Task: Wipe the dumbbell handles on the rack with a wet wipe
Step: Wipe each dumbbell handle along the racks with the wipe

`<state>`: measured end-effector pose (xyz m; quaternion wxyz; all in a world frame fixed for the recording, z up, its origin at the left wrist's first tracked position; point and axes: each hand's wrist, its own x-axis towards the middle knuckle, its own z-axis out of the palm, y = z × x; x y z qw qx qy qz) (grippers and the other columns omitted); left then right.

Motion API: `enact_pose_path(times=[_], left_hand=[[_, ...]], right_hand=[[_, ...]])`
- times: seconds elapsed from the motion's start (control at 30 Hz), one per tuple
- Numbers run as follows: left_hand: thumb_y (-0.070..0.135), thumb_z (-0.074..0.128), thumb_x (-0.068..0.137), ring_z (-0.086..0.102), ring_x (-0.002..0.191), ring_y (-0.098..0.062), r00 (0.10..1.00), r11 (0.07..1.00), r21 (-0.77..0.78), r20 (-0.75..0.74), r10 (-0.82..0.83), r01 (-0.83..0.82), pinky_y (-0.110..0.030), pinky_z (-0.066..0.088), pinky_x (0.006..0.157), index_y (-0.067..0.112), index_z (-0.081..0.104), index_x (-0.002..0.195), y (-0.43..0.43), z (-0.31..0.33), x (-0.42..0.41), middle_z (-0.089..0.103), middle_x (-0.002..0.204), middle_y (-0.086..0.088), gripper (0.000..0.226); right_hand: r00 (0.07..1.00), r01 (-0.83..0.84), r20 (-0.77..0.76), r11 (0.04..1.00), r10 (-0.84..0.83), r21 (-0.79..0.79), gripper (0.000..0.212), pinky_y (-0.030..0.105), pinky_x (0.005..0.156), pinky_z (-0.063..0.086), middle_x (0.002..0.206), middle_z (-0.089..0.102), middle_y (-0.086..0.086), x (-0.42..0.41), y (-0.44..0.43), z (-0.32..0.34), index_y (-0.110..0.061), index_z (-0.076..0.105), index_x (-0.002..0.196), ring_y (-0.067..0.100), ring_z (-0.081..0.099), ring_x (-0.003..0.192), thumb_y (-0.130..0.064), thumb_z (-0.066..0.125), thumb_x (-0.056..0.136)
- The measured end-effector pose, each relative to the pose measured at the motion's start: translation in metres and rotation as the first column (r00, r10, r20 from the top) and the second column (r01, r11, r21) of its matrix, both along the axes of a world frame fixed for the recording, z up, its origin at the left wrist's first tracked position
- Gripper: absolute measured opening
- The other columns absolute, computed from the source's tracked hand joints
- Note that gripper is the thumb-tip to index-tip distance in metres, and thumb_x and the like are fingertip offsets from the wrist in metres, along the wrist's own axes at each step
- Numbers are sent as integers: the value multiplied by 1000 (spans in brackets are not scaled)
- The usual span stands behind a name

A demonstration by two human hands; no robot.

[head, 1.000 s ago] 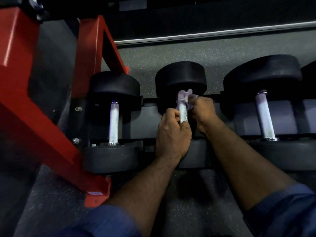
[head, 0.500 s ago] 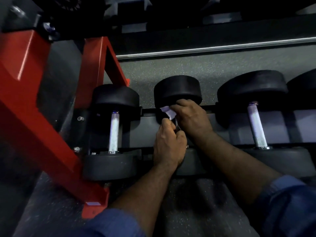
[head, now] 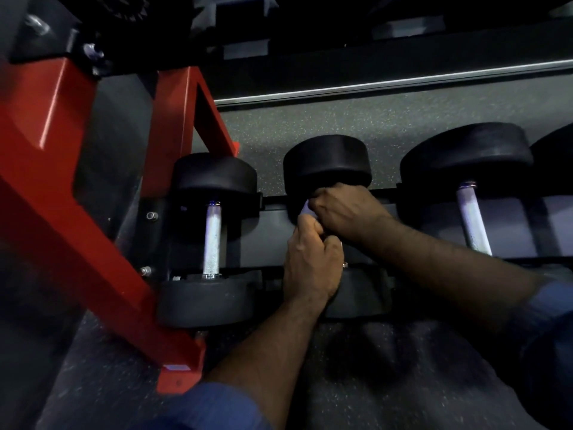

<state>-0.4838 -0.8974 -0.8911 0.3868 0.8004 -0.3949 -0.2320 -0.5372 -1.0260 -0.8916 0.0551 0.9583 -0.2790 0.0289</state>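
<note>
Speckled gym floor (head: 310, 125) under a red-framed rack (head: 62, 181), with the middle dumbbell (head: 327, 159) cradled on it. Fingers of the left hand (head: 313, 262) curl round the handle's near end; those of the right hand (head: 344, 212) pinch the wet wipe (head: 305, 207) at its far end (handle itself hidden). Advisable: wrap fully, twist, and draw along the whole length.

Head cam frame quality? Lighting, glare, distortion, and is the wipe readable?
Head view: dim overall; glare streak on the red rack frame; bluish sheen on the leftmost dumbbell's handle; wide-angle bows the floor strip; wet wipe shows only as a sliver between left hand, gripping the middle dumbbell, and right hand.
</note>
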Motion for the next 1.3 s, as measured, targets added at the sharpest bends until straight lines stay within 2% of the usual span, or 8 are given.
enact_pose_path(times=[0.13, 0.33, 0.63, 0.9, 1.03, 1.1, 1.17, 1.3], left_hand=[[27, 54, 93, 57, 85, -23, 1000, 1000, 13, 1, -5, 5, -41, 48, 70, 25, 43, 95, 0, -1, 0, 58, 94, 2, 11], [25, 54, 91, 55, 83, -17, 1000, 999, 41, -3, -8, 8, -34, 39, 61, 27, 43, 97, -1, -2, 1, 56, 95, 3, 12], [24, 53, 90, 56, 79, -18, 1000, 1000, 17, 1, -11, 10, -33, 38, 59, 29, 42, 94, -1, -4, 1, 58, 92, 2, 12], [22, 55, 88, 56, 76, -20, 1000, 1000, 16, 6, 3, -3, -34, 40, 57, 26, 40, 93, 1, 1, -1, 59, 88, 0, 16], [18, 52, 90, 55, 81, -19, 1000, 1000, -12, -1, -6, 6, -35, 39, 62, 24, 44, 98, 1, -1, 0, 57, 91, 1, 13], [17, 52, 89, 54, 80, -16, 1000, 1000, -30, 3, 2, -2, -35, 39, 62, 23, 45, 98, 1, -3, 1, 57, 89, 2, 13], [15, 53, 90, 52, 78, -10, 1000, 999, -36, 2, 16, -16, -32, 34, 59, 22, 45, 98, 0, -2, 1, 56, 89, 3, 13], [14, 51, 92, 49, 77, -5, 1000, 999, -24, 0, 27, -27, -34, 29, 58, 21, 45, 98, 1, -1, 0, 55, 89, 5, 11]], right_hand=[[991, -46, 127, 999, 44, 9, 50, 35, 54, 46, 103, 68, 0, -11, -5, 4, -20, 71, 98, 32, 67, 85, -34, 26, 83], [972, 115, 193, 987, -135, 112, 16, 32, 56, 41, 99, 68, 3, 2, 10, 5, -21, 70, 93, 34, 69, 85, -33, 60, 88], [993, 94, 69, 995, -96, 43, 26, 30, 54, 34, 105, 68, -4, -9, 12, 9, -26, 68, 98, 27, 70, 87, -36, 45, 93], [994, 113, -16, 993, -112, 46, 36, 34, 66, 41, 117, 64, 7, 0, 22, 4, -12, 68, 109, 32, 64, 105, -26, 36, 102], [999, 28, 8, 926, -34, 377, 42, 46, 77, 57, 108, 66, 9, -21, 20, -9, -23, 58, 102, 34, 66, 97, -43, 25, 84], [999, 18, 26, 836, -38, 549, 31, 43, 83, 56, 106, 71, 8, -30, 15, -10, -25, 64, 103, 32, 69, 98, -36, 41, 85], [983, -10, 147, 761, -113, 648, 31, 30, 95, 52, 112, 75, 2, -37, 7, -11, -22, 76, 106, 20, 69, 108, -11, 60, 82], [767, -99, 511, 715, -388, 692, 52, 4, 104, 35, 126, 71, -2, -38, 16, -16, -16, 80, 110, 2, 60, 120, 9, 56, 71]])
